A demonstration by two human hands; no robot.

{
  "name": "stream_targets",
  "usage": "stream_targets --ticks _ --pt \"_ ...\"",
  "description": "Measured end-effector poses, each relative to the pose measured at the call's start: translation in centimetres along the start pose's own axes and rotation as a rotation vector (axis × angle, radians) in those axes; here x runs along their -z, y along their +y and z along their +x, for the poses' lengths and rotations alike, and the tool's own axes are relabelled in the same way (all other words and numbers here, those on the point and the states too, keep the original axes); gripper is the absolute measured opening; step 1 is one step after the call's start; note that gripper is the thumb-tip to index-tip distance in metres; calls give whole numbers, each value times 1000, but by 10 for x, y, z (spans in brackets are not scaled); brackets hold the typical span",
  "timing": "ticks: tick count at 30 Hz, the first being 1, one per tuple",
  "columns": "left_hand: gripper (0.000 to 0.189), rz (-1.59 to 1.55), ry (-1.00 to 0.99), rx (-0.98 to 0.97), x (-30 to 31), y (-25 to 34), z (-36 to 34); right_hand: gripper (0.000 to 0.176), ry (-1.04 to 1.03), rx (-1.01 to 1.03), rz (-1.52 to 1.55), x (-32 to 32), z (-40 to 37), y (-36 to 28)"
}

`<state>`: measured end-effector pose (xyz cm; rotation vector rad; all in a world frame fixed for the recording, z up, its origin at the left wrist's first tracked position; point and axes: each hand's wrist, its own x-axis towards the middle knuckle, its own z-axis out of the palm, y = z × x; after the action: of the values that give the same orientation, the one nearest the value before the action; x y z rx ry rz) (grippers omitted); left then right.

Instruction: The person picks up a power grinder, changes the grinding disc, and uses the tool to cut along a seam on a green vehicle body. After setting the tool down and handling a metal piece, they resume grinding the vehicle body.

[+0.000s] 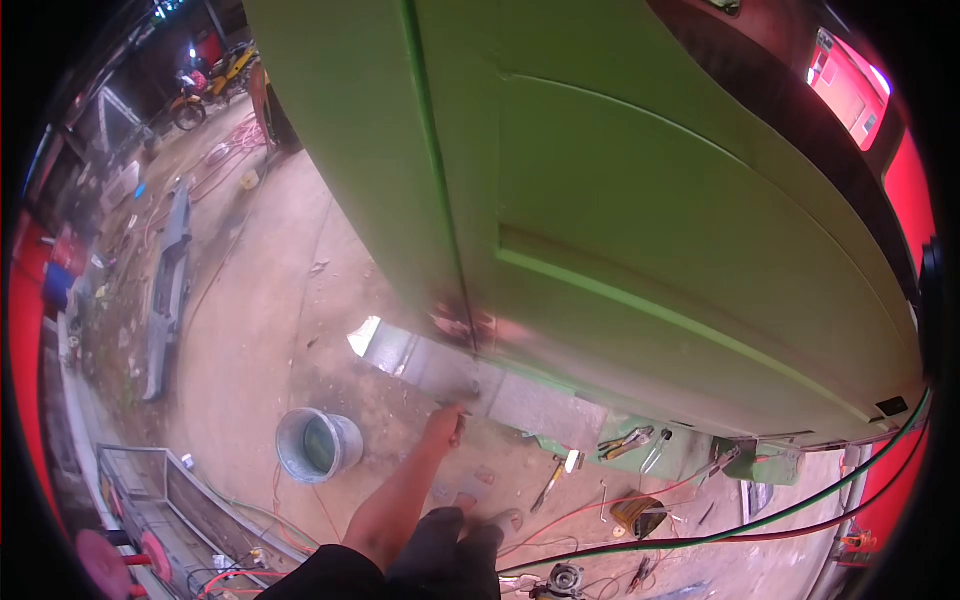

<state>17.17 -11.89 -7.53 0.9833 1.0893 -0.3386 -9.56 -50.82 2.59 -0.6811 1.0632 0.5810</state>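
My left hand [450, 424] reaches forward low down, by the near edge of a grey metal strip [545, 405] below a large green vehicle panel [600, 200]. Its fingers look curled, and a small dark shape shows at them; I cannot make out what it is. Bare reddish patches mark the panel's lower edge just above the hand. To the left of my arm stands a grey bucket [345, 440] with greenish liquid in it. My right hand is not in view.
Pliers [625, 443] and other hand tools lie right of my feet. Green and red hoses [700, 540] cross the lower right. A long metal bar [168, 300] and a metal frame [140, 490] lie left. A yellow motorbike [230, 75] stands far back.
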Motion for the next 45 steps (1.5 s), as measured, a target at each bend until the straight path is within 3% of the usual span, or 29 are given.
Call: stream_targets --ticks 17,20,23,25,26,27,28,29,31,32,34,37,39,45 --pt "27 10 59 -113 -17 -7 16 81 -5 -26 -30 -15 -7 -16" --pt "27 281 29 -264 3 -25 9 83 -44 -22 -25 -18 -14 -20" --pt "29 522 -102 -111 15 -2 -62 84 -177 -15 12 -27 -22 -24" --pt "32 742 -507 -314 11 6 -115 85 -426 -75 95 -50 -29 -34" --pt "32 783 -560 -286 4 14 -149 86 -505 -108 116 -63 -37 -37" --pt "35 825 -751 -370 -6 26 -186 90 -296 -17 0 -65 -32 -35" --pt "37 850 -938 -461 -15 35 -215 91 -416 -33 -24 -70 -28 -38" --pt "37 874 -974 -443 -22 38 -236 92 -546 -47 -61 -74 -29 -44" --pt "35 1095 -1268 -279 -36 45 -264 95 -594 28 -143 -98 -34 -53" --pt "36 1191 -1323 -276 -45 44 -274 95 -611 41 -142 -97 -29 -58" --pt "36 1129 -1336 -271 -57 30 -294 86 -923 -56 -72 -99 -20 -66" --pt "38 981 -1378 -230 -68 8 -314 86 -934 -63 -86 -102 -32 -75" --pt "35 942 -1241 -136 -71 -3 -321 85 -941 -88 -103 -97 -36 -78" --pt "34 908 -1170 -50 -65 -34 -333 84 -976 -160 -21 -71 -41 -58"
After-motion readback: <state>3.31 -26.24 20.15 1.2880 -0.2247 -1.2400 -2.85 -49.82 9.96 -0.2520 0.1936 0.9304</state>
